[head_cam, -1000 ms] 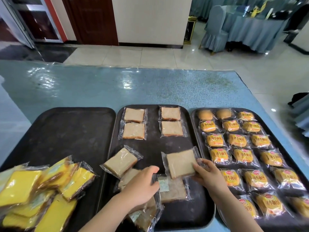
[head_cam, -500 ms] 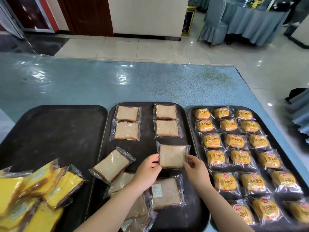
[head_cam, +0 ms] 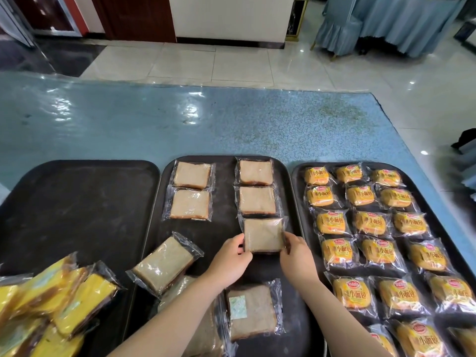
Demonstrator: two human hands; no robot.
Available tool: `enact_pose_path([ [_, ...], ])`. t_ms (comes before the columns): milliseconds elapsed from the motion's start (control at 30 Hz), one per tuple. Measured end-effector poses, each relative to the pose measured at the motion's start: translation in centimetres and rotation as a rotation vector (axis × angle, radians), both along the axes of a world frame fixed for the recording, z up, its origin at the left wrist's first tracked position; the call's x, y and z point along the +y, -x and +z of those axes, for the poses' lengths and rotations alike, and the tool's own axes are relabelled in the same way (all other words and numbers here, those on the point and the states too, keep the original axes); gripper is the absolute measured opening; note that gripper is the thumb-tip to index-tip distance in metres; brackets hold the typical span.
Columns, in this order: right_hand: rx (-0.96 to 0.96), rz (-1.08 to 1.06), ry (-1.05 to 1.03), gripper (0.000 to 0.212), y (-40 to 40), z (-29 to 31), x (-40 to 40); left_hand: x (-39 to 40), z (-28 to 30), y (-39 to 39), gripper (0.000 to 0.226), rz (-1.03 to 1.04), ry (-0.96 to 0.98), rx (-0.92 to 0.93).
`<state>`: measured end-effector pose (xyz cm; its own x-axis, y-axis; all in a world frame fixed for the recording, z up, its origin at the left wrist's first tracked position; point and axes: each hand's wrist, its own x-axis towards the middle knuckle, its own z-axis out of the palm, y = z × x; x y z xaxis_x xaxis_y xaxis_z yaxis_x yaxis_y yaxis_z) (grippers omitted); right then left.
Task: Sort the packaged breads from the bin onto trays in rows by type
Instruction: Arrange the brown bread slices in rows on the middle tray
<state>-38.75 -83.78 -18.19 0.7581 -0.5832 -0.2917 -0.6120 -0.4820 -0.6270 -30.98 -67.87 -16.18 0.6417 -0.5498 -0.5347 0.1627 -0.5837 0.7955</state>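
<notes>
Both hands, left hand point(head_cam: 231, 258) and right hand point(head_cam: 296, 256), pinching sliced bread packet point(head_cam: 263, 235) edges, middle tray point(head_cam: 224, 217), bare strip alongside

Three dark trays point(head_cam: 77, 202) sit side by side. At least seven wrapped brown bread slices point(head_cam: 192, 175) are on the middle one. About twenty small orange buns point(head_cam: 318, 176) fill the right one. Several yellow cake packs point(head_cam: 85, 300) are piled at the left.

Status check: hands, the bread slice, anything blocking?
Both hands, left and right, pinch brown bread packet. Third in right column, middle tray. Nothing blocking.
</notes>
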Motion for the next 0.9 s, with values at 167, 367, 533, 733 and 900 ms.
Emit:
enact_pose_path([
  [167, 0.038, 0.036, -0.014, 0.054, 0.2, -0.3, -0.4, 0.1, 0.2, 0.1, 0.055, -0.014, -0.036, -0.014],
  [367, -0.035, 0.089, 0.109, 0.058, 1.9, 1.0, 0.5, 2.5, 0.8, 0.5, 0.060, -0.019, -0.112, -0.090],
  [533, -0.121, 0.251, 0.119, 0.049, 2.1, 1.9, 3.6, 7.2, 1.4, 0.7, 0.051, 0.010, -0.113, -0.264],
  [733, -0.082, 0.433, -0.005, 0.049, -0.7, 2.3, 8.6, 13.8, 1.9, 0.7, 0.042, 0.182, -0.194, -0.486],
  [900, 0.030, 0.501, -0.092, 0.054, -4.5, 2.4, 11.8, 17.6, 1.1, 1.9, 0.045, 0.353, -0.278, -0.516],
])
